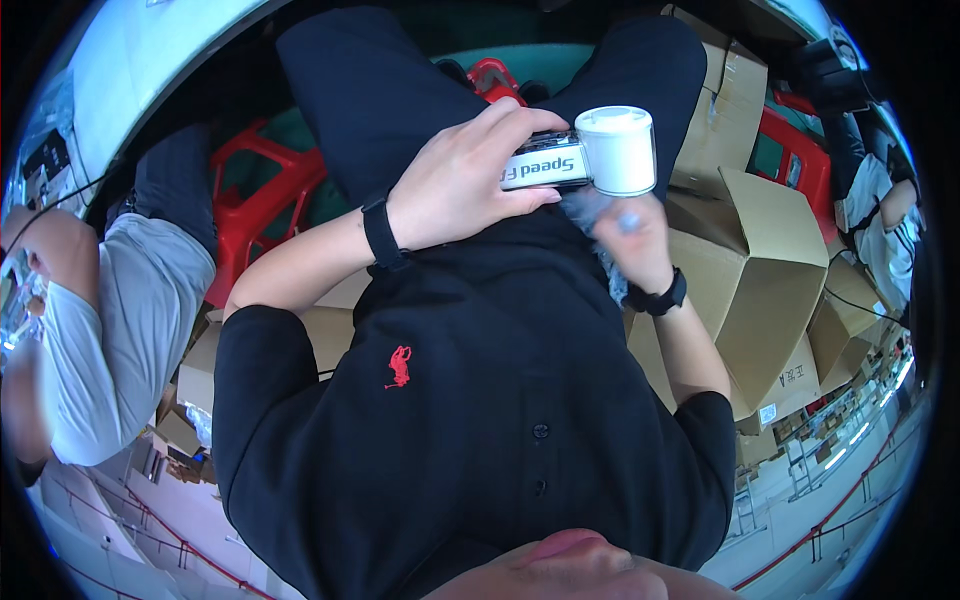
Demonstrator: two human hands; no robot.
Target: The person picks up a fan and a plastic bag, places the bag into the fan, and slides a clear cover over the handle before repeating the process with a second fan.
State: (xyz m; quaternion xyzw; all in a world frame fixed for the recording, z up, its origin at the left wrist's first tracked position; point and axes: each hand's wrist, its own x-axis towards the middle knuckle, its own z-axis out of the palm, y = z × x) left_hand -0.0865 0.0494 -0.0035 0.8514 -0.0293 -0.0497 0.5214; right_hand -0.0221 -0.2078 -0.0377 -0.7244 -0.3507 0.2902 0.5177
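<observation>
Open cardboard box (775, 310) past your right forearm; red stool (234, 215) beyond your left elbow. Your left hand (465, 175) has the device, fingers gripping its two long sides, over your lap. Your right hand (638, 240) is blurred, fingers curled, just below the white cylinder (616, 160); can't tell if they hold anything. Cylinder sits at the right end of the white-and-dark device (550, 170). Blue-grey fuzzy material (582, 208) beside your right hand.
</observation>
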